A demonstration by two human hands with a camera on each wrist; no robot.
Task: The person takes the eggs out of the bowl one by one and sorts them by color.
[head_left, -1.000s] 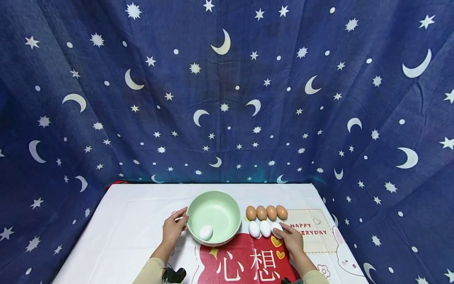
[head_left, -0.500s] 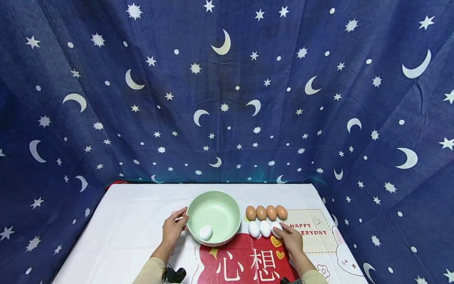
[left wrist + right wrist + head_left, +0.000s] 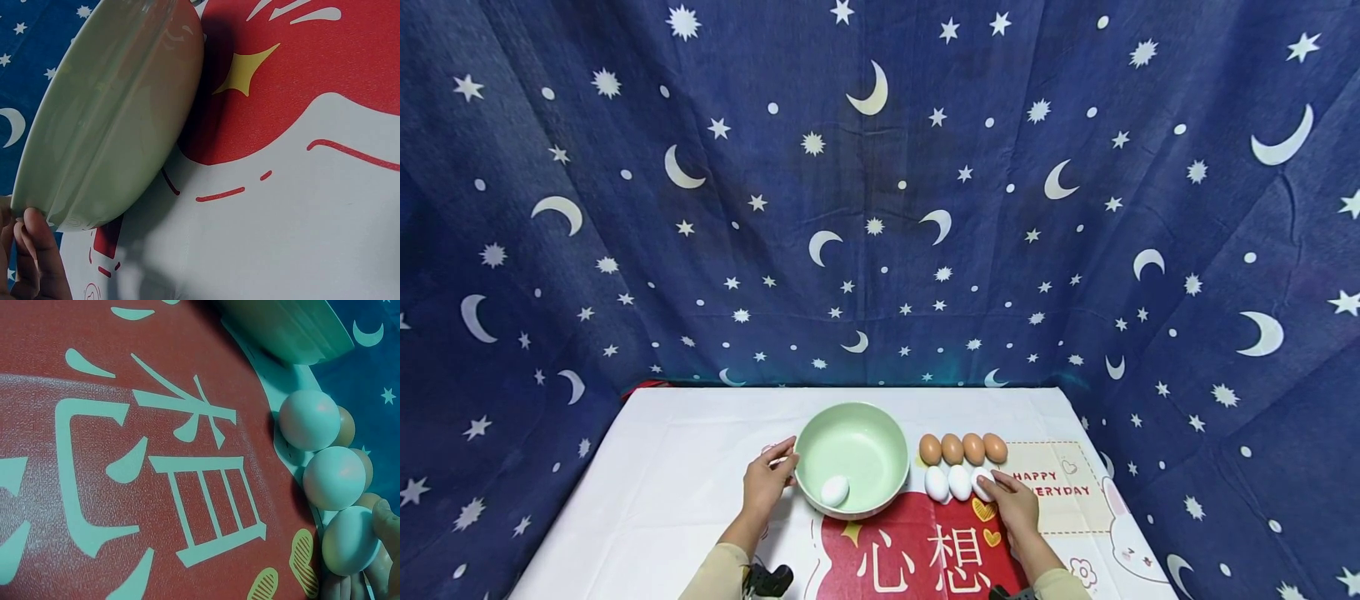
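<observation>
A pale green bowl [image 3: 859,454] stands on the table with one white egg [image 3: 835,492] inside it. At the bowl's left rim my left hand [image 3: 766,483] holds on; in the left wrist view its fingertips [image 3: 39,231] sit right at the edge. My right hand [image 3: 1017,507] grips the rightmost white egg [image 3: 351,540] of a short row, thumb on one side and fingers under the other. Two more white eggs [image 3: 937,483] lie to its left. Just behind them runs a row of several brown eggs [image 3: 952,449].
The white tablecloth [image 3: 685,483] carries a red printed patch [image 3: 887,567] in front of the bowl and a beige "HAPPY EVERYDAY" panel [image 3: 1067,467] on the right. A dark blue curtain [image 3: 880,217] with moons and stars hangs behind and along both sides.
</observation>
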